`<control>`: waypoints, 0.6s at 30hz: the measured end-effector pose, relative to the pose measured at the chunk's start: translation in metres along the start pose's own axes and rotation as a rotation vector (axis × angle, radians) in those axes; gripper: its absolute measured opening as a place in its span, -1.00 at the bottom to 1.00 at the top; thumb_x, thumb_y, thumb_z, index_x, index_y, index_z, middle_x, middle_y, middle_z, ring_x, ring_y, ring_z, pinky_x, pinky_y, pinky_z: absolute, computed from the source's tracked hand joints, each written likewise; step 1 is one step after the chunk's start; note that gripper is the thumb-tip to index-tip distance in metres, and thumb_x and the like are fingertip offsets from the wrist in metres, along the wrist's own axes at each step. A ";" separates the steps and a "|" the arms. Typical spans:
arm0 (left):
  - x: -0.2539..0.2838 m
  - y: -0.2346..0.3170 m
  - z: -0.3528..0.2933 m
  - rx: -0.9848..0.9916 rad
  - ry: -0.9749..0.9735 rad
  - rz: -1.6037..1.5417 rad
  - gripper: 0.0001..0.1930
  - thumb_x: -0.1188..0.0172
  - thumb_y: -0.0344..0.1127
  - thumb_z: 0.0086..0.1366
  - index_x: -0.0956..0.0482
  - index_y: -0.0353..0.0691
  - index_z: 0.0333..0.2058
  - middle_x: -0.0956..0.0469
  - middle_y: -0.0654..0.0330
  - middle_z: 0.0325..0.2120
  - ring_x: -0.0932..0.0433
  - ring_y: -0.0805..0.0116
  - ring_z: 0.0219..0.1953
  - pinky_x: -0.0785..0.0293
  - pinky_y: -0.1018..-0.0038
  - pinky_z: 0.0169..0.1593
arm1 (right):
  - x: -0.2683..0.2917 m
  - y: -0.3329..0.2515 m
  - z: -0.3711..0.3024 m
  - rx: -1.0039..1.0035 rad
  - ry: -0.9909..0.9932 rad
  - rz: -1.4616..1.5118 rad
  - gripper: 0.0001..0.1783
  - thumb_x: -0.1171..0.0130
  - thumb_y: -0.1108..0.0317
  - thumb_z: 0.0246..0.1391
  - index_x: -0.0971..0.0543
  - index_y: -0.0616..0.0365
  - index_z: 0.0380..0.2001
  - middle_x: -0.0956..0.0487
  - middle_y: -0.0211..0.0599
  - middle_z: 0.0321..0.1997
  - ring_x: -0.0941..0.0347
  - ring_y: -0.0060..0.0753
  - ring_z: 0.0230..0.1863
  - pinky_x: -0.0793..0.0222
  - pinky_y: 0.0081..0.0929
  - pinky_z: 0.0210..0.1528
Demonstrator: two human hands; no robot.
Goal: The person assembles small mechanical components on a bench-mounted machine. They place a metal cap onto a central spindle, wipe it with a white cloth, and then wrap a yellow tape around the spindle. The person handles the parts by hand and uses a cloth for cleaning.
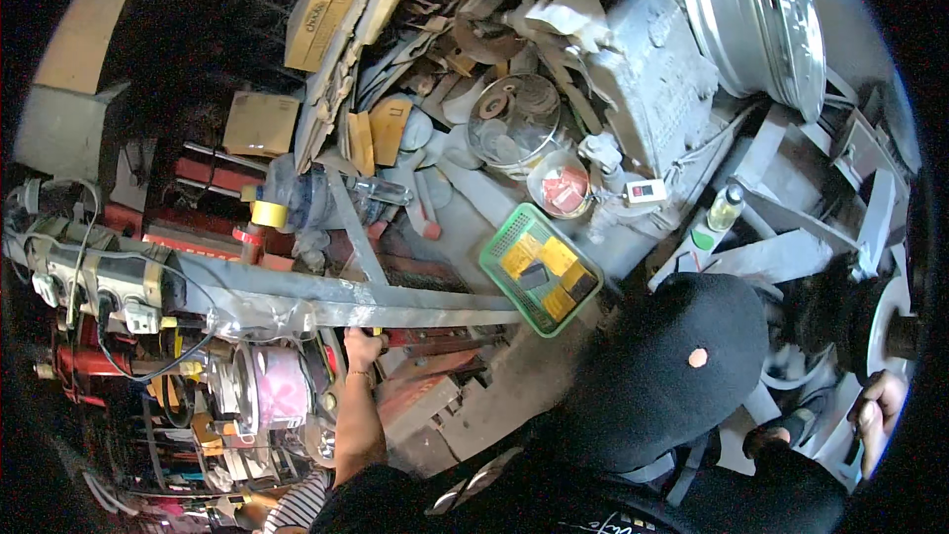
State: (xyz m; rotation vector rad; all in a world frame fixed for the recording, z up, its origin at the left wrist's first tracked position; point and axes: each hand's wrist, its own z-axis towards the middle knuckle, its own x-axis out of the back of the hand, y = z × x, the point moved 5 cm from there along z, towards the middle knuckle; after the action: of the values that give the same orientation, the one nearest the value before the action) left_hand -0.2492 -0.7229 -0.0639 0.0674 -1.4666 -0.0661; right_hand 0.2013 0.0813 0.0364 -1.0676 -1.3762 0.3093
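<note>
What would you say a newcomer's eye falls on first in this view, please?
Probably the black cap, which looms large right of centre in the lower half, marked by a small pale spot. Near the middle, the bright green basket holding yellow pieces stands out against the dusty grey surroundings. At the upper right, a big shiny metal wheel also draws attention.

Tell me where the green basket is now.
In the head view, the green basket is just right of centre, below the bowl of red pieces and above-left of the black cap.
</note>
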 end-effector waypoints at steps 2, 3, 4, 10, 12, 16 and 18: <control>0.010 0.012 -0.001 0.045 0.005 -0.107 -0.42 -0.42 -0.25 -0.17 -0.58 -0.19 -0.06 -0.65 -0.04 -0.22 -0.62 0.00 -0.09 -0.49 0.23 0.06 | 0.006 0.026 -0.008 0.074 -0.027 -0.025 -0.48 0.04 0.63 -0.04 -0.27 0.31 0.08 -0.45 -0.44 -0.39 -0.21 -0.62 -0.53 -0.26 -0.76 -0.34; 0.014 0.019 -0.001 0.059 0.014 -0.144 -0.44 -0.40 -0.25 -0.14 -0.58 -0.20 -0.06 -0.66 -0.05 -0.21 -0.62 -0.02 -0.08 -0.49 0.22 0.07 | 0.007 0.039 -0.012 0.128 -0.047 -0.040 -0.42 0.05 0.67 -0.06 -0.27 0.32 0.12 -0.46 -0.43 -0.38 -0.22 -0.62 -0.53 -0.27 -0.78 -0.34; 0.016 0.022 -0.002 0.115 -0.013 -0.179 -0.53 -0.34 -0.23 -0.03 -0.60 -0.24 -0.09 -0.65 -0.11 -0.19 -0.61 -0.11 -0.08 -0.48 0.14 0.06 | 0.010 0.050 -0.013 0.259 -0.099 -0.080 -0.37 0.05 0.71 -0.08 -0.26 0.34 0.17 -0.47 -0.43 -0.36 -0.22 -0.63 -0.53 -0.28 -0.80 -0.33; 0.031 0.021 -0.001 0.189 0.039 0.074 -0.64 -0.23 -0.18 0.11 -0.59 -0.38 -0.23 -0.59 -0.31 -0.22 -0.58 -0.25 -0.14 -0.50 0.05 -0.02 | 0.027 0.077 0.003 0.715 -0.249 -0.135 -0.41 0.04 0.67 -0.07 -0.31 0.32 0.14 -0.45 -0.47 -0.37 -0.22 -0.65 -0.50 -0.24 -0.80 -0.34; 0.039 0.008 -0.001 0.243 0.102 0.171 -0.65 -0.21 -0.21 0.12 -0.56 -0.42 -0.25 -0.59 -0.33 -0.29 -0.59 -0.27 -0.20 -0.51 0.03 -0.07 | 0.027 0.069 0.013 0.455 -0.193 -0.005 -0.61 0.00 0.52 0.02 -0.36 0.26 -0.02 -0.41 -0.49 -0.41 -0.21 -0.64 -0.47 -0.18 -0.74 -0.36; 0.070 -0.021 -0.010 0.368 0.401 0.238 -0.68 -0.17 -0.23 0.16 -0.54 -0.36 -0.21 -0.60 -0.27 -0.41 -0.60 -0.28 -0.30 -0.52 0.01 -0.18 | 0.018 0.031 0.031 0.080 -0.047 0.134 -0.80 -0.02 0.21 0.18 -0.37 0.11 -0.38 -0.35 -0.48 -0.44 -0.21 -0.55 -0.41 -0.05 -0.59 -0.34; 0.088 -0.031 -0.014 0.372 0.500 0.294 -0.69 -0.18 -0.18 0.20 -0.55 -0.27 -0.18 -0.60 -0.22 -0.37 -0.57 -0.30 -0.24 -0.49 0.00 -0.12 | 0.013 0.004 0.041 0.055 -0.030 0.146 -0.81 -0.05 0.24 0.17 -0.40 0.14 -0.36 -0.36 -0.47 -0.45 -0.22 -0.55 -0.43 -0.07 -0.58 -0.36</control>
State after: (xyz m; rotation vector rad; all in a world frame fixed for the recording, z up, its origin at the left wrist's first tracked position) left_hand -0.2265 -0.7611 0.0194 0.1579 -0.9611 0.4364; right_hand 0.1699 0.1106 0.0352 -1.1242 -1.3116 0.4698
